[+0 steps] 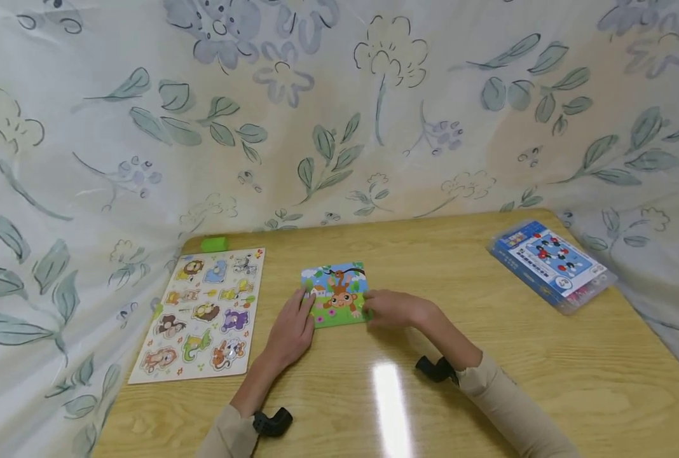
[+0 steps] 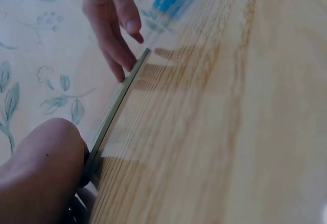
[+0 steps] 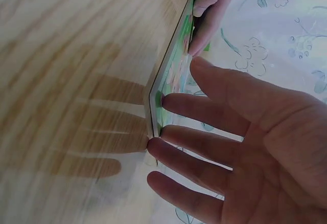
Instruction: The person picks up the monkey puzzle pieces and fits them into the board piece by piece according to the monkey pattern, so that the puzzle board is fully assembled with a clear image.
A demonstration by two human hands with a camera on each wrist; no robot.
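A small square picture puzzle point(image 1: 338, 294) with a monkey hanging from a branch lies flat on the wooden table. Along its left edge rests my left hand point(image 1: 290, 327), fingers stretched forward and touching the board. My right hand point(image 1: 393, 308) is at the opposite edge. In the right wrist view, the fingers of that right hand point(image 3: 245, 137) are spread and nearly straight, with some tips touching the puzzle's corner point(image 3: 159, 98). The left wrist view shows the board edge-on as a thin strip point(image 2: 120, 98) between both hands.
Left of the puzzle lies a larger white board point(image 1: 199, 318) with several animal pieces. A small green block point(image 1: 214, 244) sits behind it. At the back right is a blue-and-white boxed set point(image 1: 554, 264). A floral cloth point(image 1: 328, 114) hangs behind the table point(image 1: 431, 254).
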